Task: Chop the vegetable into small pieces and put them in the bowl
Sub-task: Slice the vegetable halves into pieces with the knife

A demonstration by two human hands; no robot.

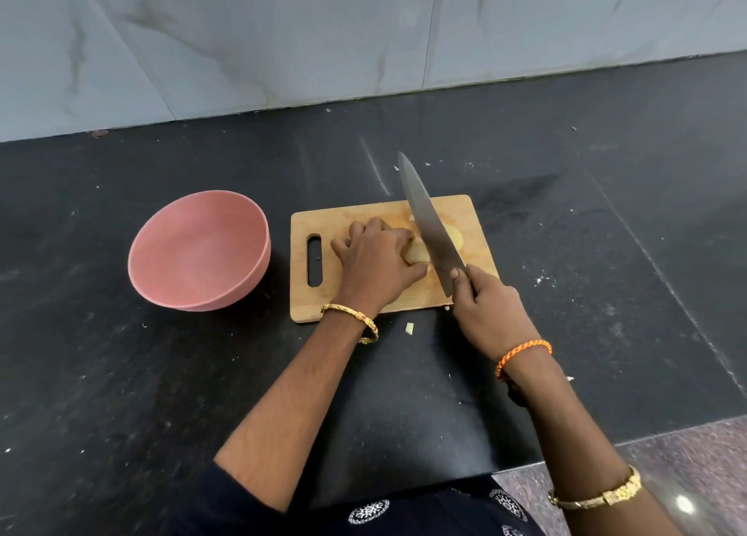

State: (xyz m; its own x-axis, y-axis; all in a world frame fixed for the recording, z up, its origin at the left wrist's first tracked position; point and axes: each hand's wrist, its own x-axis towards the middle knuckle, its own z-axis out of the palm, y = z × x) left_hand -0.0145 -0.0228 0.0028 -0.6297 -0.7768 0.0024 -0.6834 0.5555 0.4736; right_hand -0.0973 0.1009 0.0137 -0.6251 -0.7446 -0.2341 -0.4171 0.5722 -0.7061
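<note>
Pale vegetable (pixel 420 254) lay mid-frame on the board (pixel 388 212), gripped by the left hand (pixel 376 260) just left of the knife (pixel 428 220). The blade ran diagonally across it — right hand (pixel 485 313) grasping the handle, lower right.

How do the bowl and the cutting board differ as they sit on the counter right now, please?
The bowl is pink, round and deep; the board is tan wood, flat and rectangular with a handle slot. The bowl holds nothing visible; the board carries the vegetable, held by the left hand, with the right hand holding the knife over it. Both rest on the dark counter.
</note>
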